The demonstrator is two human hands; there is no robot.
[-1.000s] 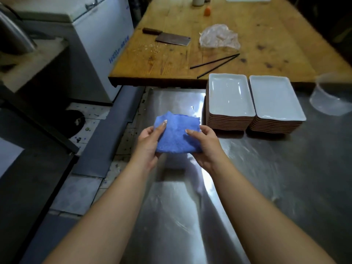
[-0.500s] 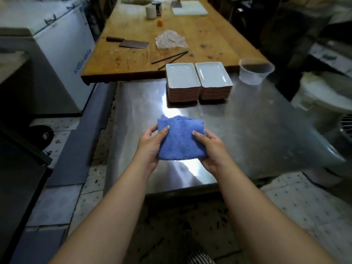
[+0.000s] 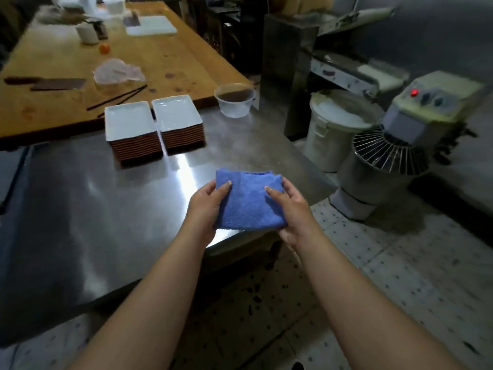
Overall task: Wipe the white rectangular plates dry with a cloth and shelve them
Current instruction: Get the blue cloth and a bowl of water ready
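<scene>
A folded blue cloth [image 3: 249,200] is held between both hands above the near right corner of the steel table [image 3: 106,209]. My left hand [image 3: 206,205] grips its left edge with the thumb on top. My right hand [image 3: 292,209] grips its right edge the same way. Two stacks of white rectangular plates with brown sides stand side by side at the far edge of the steel table: the left stack [image 3: 130,129] and the right stack [image 3: 178,120]. Both hands are well short of the stacks.
A clear plastic tub [image 3: 234,102] stands right of the stacks. The wooden table [image 3: 165,60] behind holds a cleaver [image 3: 53,84], chopsticks [image 3: 117,97], a plastic bag [image 3: 117,72] and a white board [image 3: 150,25]. A lidded bin [image 3: 336,129] and a dough mixer [image 3: 394,156] stand on the tiled floor at right.
The view has swung right and pulled back, bringing the mixer and bin into sight. Both hands keep their hold on the cloth, which now sits farther from the plate stacks.
</scene>
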